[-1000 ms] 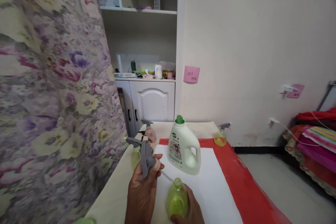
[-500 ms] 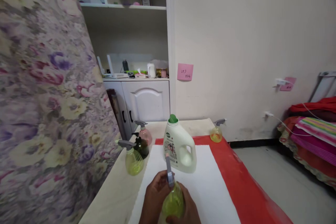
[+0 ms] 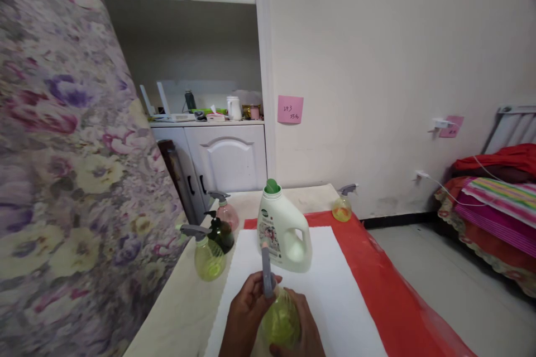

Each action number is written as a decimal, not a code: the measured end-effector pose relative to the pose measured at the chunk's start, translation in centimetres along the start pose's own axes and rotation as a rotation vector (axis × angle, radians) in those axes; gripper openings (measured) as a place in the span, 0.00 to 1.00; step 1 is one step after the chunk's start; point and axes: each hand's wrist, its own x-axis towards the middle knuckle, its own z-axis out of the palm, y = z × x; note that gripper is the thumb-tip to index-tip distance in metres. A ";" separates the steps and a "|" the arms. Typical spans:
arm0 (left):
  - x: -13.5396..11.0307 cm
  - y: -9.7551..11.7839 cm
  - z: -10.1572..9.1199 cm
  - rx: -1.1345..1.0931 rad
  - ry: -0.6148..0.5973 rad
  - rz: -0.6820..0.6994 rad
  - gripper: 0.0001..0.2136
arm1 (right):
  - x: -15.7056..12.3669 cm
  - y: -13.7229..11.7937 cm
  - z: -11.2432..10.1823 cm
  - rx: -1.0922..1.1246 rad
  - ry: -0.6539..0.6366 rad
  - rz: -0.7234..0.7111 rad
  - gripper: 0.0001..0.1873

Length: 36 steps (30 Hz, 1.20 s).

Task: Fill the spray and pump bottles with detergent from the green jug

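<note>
At the near edge of the white sheet [image 3: 335,301], a yellow-green spray bottle [image 3: 282,321] with a grey spray head is between my hands. My left hand [image 3: 247,307] closes its fingers around the grey head and neck. Wrapped round the bottle's body from the right is my right hand [image 3: 307,323], its thumb across the front. Just beyond them stands a large pale green detergent jug [image 3: 288,228], upright, its neck topped by a green piece [image 3: 272,186].
On the left stand another yellow-green spray bottle [image 3: 209,259], a dark pump bottle [image 3: 221,232] and a pink spray bottle [image 3: 228,213]. A small yellow spray bottle [image 3: 342,209] stands on the red cloth [image 3: 364,262]. A floral curtain [image 3: 75,178] hangs left.
The view has shifted slightly, so the surroundings sit a little further left and higher. Both hands keep hold of the spray bottle, whose body sits slightly further right in view.
</note>
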 end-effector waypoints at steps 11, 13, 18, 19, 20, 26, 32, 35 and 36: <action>-0.7 0.6 1.2 -0.232 0.094 -0.147 0.20 | -1.6 -0.9 -0.8 -0.019 0.075 -0.007 0.43; -0.6 0.4 1.3 -0.240 0.084 -0.126 0.19 | -1.8 -0.7 -1.3 -0.055 0.087 -0.016 0.42; -0.2 -0.3 1.6 -0.256 0.115 -0.072 0.18 | -1.9 -1.7 -2.1 -0.117 0.111 0.061 0.41; -0.1 -0.5 1.7 -0.267 0.126 -0.076 0.19 | -1.9 -1.9 -2.2 -0.112 0.114 0.075 0.41; -0.1 -0.6 1.7 -0.278 0.132 -0.082 0.20 | -1.9 -2.1 -2.3 -0.103 0.118 0.086 0.41; 0.0 -1.1 1.5 -0.287 0.118 -0.104 0.23 | -2.1 -2.1 -2.5 -0.089 0.112 0.089 0.39; 0.3 -2.0 1.3 -0.294 0.141 -0.095 0.23 | -2.1 -0.8 -2.2 -0.055 0.101 0.099 0.42; 0.4 -2.4 1.2 -0.297 0.145 -0.088 0.23 | -2.0 -0.5 -2.2 -0.056 0.103 0.125 0.44; 0.4 -2.4 1.2 -0.295 0.141 -0.087 0.22 | -2.0 -0.6 -2.2 -0.057 0.109 0.136 0.44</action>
